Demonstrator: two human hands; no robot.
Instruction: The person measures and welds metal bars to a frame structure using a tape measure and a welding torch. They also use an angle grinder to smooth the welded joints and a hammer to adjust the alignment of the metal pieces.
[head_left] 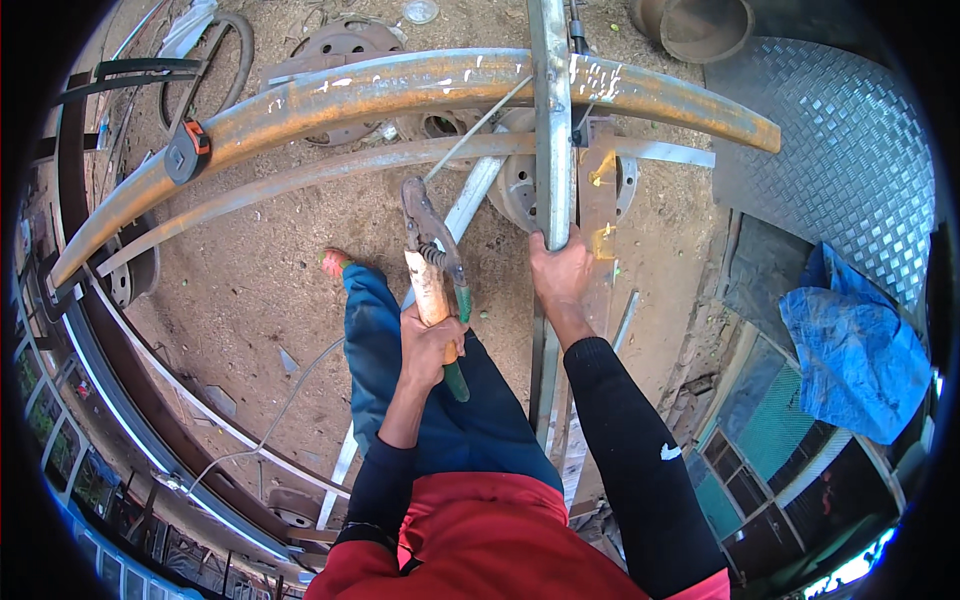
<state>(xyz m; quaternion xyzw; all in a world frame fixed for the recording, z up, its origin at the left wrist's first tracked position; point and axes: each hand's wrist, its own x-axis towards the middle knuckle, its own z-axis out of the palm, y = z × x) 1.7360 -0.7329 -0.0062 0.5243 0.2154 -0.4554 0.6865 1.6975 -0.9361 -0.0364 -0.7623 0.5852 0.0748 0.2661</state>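
My left hand (430,345) grips a welding electrode holder (428,250) with rusty jaws and a green and pale handle; a thin rod runs from its jaws up toward the curved beam. My right hand (560,272) is closed around a straight grey metal bar (551,120) that stands upright across a curved rusty steel beam (400,92). A second, thinner curved strip (330,172) lies just below that beam. My blue trouser leg (375,340) and foot show beneath the hands.
A tape measure (187,150) sits on the curved beam at left. Round metal wheel discs (345,45) lie on the dirt ground. A checker-plate sheet (850,150) and a blue cloth (860,360) are at right. Curved frames and a cable (280,410) lie at left.
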